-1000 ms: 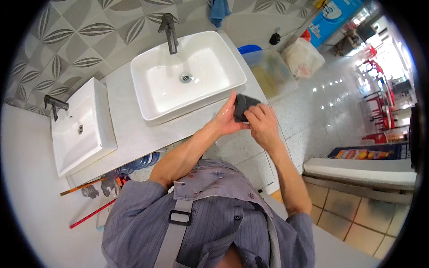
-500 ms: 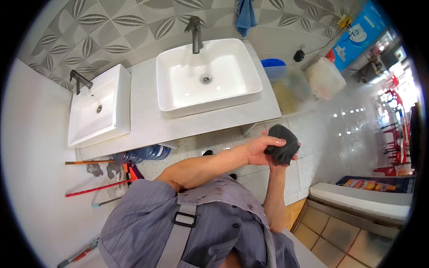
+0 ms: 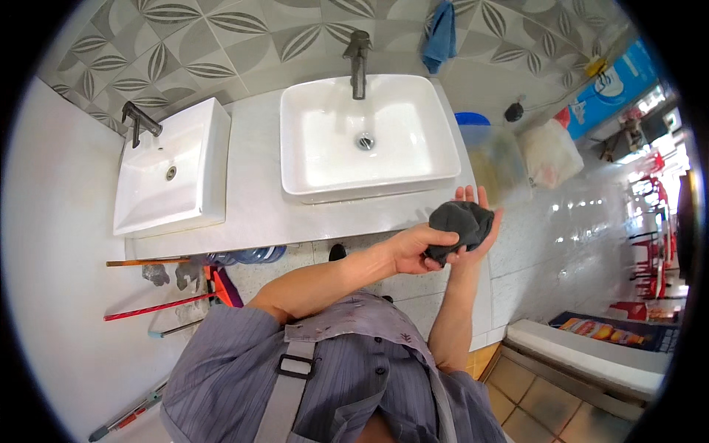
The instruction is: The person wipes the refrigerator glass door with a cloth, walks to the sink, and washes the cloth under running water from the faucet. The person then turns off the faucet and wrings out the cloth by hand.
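A dark grey cloth [image 3: 459, 223], bunched up and looking damp, is between my two hands in front of the counter's right end. My left hand [image 3: 418, 249] reaches across from the left and is closed on the cloth's near-left edge, thumb on top. Under the cloth, my right hand [image 3: 487, 221] lies palm up with its fingers stretched out and apart, pointing away from me. The cloth rests against that palm and hides much of it. Beyond my hands, a white rectangular basin [image 3: 317, 159] with a dark tap [image 3: 358, 65] stands on the pale counter [image 3: 255, 199].
A smaller white sink [image 3: 151, 196] with its own tap stands at the left. Brooms and a red-handled dustpan [image 3: 220, 286] lean below. A blue towel [image 3: 439, 40] hangs on the wall. Right of the counter stand a cloudy plastic bin [image 3: 498, 166] and a white bag [image 3: 550, 153].
My right-hand fingers have straightened out from around the cloth. Both hands and the cloth have shifted slightly left and nearer the counter in view. The whole view has shifted a little.
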Demonstrator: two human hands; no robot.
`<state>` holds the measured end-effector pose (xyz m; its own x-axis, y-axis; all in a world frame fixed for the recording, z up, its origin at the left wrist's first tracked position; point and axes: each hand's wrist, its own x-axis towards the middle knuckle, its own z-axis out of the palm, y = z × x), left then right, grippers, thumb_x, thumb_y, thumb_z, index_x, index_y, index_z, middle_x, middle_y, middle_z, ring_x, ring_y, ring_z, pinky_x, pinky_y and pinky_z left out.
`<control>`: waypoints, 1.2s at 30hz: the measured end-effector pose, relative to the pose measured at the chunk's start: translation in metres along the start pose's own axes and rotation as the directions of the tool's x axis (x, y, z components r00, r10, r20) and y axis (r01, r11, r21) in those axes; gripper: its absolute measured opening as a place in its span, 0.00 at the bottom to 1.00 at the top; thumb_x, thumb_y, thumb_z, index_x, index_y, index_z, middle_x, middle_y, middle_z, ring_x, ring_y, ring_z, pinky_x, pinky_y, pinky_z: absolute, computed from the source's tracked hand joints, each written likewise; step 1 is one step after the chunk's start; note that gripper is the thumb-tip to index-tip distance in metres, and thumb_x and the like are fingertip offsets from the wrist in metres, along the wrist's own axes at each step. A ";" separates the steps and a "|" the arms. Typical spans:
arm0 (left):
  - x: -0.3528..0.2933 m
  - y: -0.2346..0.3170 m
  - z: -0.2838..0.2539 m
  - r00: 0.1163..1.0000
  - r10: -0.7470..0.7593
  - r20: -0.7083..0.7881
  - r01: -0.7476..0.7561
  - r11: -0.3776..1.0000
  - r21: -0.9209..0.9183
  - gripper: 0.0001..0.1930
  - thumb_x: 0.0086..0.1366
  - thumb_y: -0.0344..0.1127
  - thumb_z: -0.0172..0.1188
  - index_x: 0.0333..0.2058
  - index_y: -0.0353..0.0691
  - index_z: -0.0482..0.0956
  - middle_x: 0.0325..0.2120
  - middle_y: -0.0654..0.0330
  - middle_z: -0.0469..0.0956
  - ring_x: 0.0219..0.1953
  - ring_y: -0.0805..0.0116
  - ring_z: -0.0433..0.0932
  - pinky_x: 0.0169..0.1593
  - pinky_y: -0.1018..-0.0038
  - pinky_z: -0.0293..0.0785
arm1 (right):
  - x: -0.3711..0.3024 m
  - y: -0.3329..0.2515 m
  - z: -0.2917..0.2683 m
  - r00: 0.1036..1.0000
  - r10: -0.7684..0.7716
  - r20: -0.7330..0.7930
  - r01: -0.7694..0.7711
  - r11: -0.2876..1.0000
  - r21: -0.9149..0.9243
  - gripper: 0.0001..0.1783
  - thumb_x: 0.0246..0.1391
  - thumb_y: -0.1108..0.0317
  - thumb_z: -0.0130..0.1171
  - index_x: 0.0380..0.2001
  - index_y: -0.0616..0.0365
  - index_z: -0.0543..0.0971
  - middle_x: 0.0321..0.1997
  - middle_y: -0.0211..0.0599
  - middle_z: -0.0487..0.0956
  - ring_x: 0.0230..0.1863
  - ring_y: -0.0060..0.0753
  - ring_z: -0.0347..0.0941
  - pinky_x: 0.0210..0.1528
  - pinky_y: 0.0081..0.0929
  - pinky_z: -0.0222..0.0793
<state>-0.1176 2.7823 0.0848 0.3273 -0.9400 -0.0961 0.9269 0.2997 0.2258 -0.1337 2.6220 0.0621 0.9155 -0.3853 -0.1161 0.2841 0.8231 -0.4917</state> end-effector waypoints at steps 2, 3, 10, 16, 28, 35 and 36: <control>-0.006 0.021 0.003 0.995 -0.094 -0.025 0.097 0.975 0.198 0.21 0.60 0.36 0.69 0.49 0.37 0.72 0.34 0.59 0.76 0.30 0.74 0.76 0.17 0.86 0.62 | 0.036 -0.007 0.008 0.999 -0.010 -0.049 0.002 0.988 -0.154 0.33 0.68 0.45 0.47 0.58 0.66 0.71 0.54 0.44 0.74 0.54 0.43 0.72 0.53 0.42 0.73; -0.011 0.037 0.012 0.990 -0.109 -0.085 0.131 0.938 0.321 0.21 0.57 0.39 0.72 0.45 0.38 0.74 0.29 0.61 0.75 0.27 0.75 0.75 0.17 0.83 0.64 | 0.056 -0.010 0.013 1.000 0.016 0.011 -0.012 0.954 -0.300 0.29 0.67 0.50 0.50 0.56 0.66 0.73 0.48 0.42 0.75 0.48 0.39 0.74 0.49 0.37 0.74; -0.002 0.117 -0.038 0.822 0.570 -0.011 0.342 -0.478 0.809 0.28 0.50 0.46 0.75 0.39 0.33 0.72 0.26 0.51 0.82 0.27 0.50 0.82 0.32 0.58 0.78 | 0.139 0.065 0.123 0.931 -0.261 0.255 0.202 -0.214 -0.956 0.12 0.54 0.62 0.62 0.32 0.61 0.85 0.33 0.50 0.84 0.34 0.41 0.80 0.41 0.35 0.73; -0.020 0.161 -0.019 0.740 0.652 -0.164 0.451 -0.301 0.840 0.36 0.52 0.62 0.69 0.42 0.33 0.72 0.25 0.46 0.82 0.30 0.44 0.83 0.36 0.56 0.79 | 0.170 0.121 0.136 0.966 -0.130 0.224 0.104 -0.598 -0.795 0.20 0.56 0.53 0.61 0.42 0.60 0.82 0.48 0.60 0.78 0.43 0.60 0.77 0.49 0.45 0.73; -0.013 0.174 -0.061 0.992 -0.003 -0.129 0.007 0.999 0.032 0.20 0.72 0.54 0.50 0.33 0.42 0.76 0.19 0.57 0.74 0.15 0.69 0.70 0.15 0.76 0.62 | 0.173 0.068 0.090 0.694 0.536 0.481 -0.343 0.834 -0.433 0.48 0.57 0.52 0.64 0.72 0.58 0.53 0.72 0.54 0.60 0.67 0.52 0.66 0.64 0.49 0.69; 0.019 0.149 -0.072 0.986 0.145 -0.086 -0.135 0.984 0.114 0.28 0.64 0.64 0.58 0.41 0.41 0.73 0.23 0.57 0.75 0.20 0.68 0.72 0.23 0.74 0.69 | 0.215 0.083 0.072 0.721 0.431 0.543 -0.403 0.898 -0.178 0.33 0.58 0.58 0.62 0.62 0.62 0.66 0.50 0.49 0.75 0.49 0.45 0.75 0.49 0.43 0.75; 0.020 0.151 -0.069 0.952 0.248 -0.178 -0.210 0.955 0.208 0.26 0.62 0.59 0.65 0.43 0.41 0.72 0.25 0.57 0.75 0.22 0.69 0.72 0.23 0.73 0.70 | 0.224 0.081 0.069 0.751 0.498 0.433 -0.407 0.866 -0.291 0.25 0.58 0.62 0.62 0.55 0.63 0.73 0.42 0.44 0.78 0.42 0.40 0.76 0.43 0.39 0.76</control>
<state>0.0414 2.8200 0.0497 0.5740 -0.7920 -0.2081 0.7789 0.4496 0.4372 0.1140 2.6307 0.0557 0.9526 0.3014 0.0414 -0.2093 0.7480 -0.6299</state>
